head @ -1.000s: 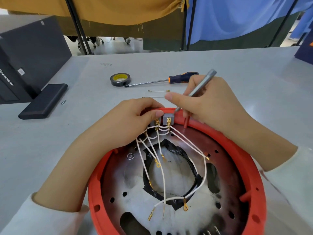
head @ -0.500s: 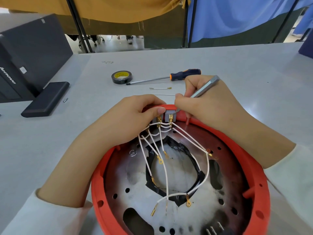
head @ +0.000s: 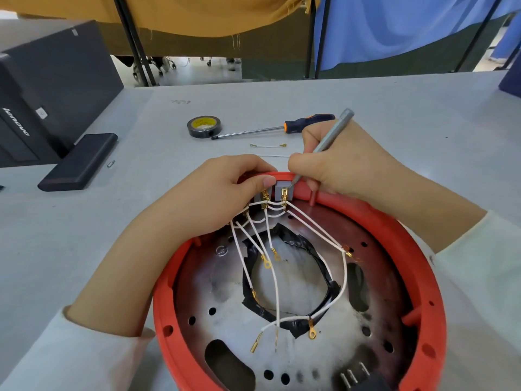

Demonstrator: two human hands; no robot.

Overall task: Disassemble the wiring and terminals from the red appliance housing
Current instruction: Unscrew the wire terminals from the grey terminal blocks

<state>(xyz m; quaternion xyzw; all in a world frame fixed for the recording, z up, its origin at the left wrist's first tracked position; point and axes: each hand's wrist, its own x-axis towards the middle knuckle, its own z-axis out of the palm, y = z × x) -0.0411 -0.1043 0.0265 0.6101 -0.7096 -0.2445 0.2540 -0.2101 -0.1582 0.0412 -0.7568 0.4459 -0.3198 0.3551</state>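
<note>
Holding a thin grey metal tool [head: 332, 136] like a pen, the right hand [head: 338, 165] has its fingers curled tight around it. The tool's tip touches the top of a small grey block [head: 283, 190] at the far rim of the red housing [head: 423, 277]. The left hand [head: 225, 193] is curled over the rim just beside the block, with its thumb pressed by the block's left side. I cannot tell what its other fingers hold, because they are hidden behind the rim.

The red housing is round and sits on the grey table [head: 141, 221], close to the person. White wires [head: 277, 277] fan out from the block and hang loose over the silver plate inside. Some wires end in little gold ring tips [head: 311, 333]. Black tape [head: 296, 324] lines the hole in the middle of the plate.

Both hands sit right over the block, so part of it is hidden.

Farther back on the table lies a roll of black tape with a yellow middle [head: 204, 126]. Next to it is a screwdriver with a black and orange handle [head: 282, 128]. A short loose wire [head: 267, 145] lies between the screwdriver and the hands. A flat black box [head: 79, 162] and a big black case [head: 56, 88] are at the left.
</note>
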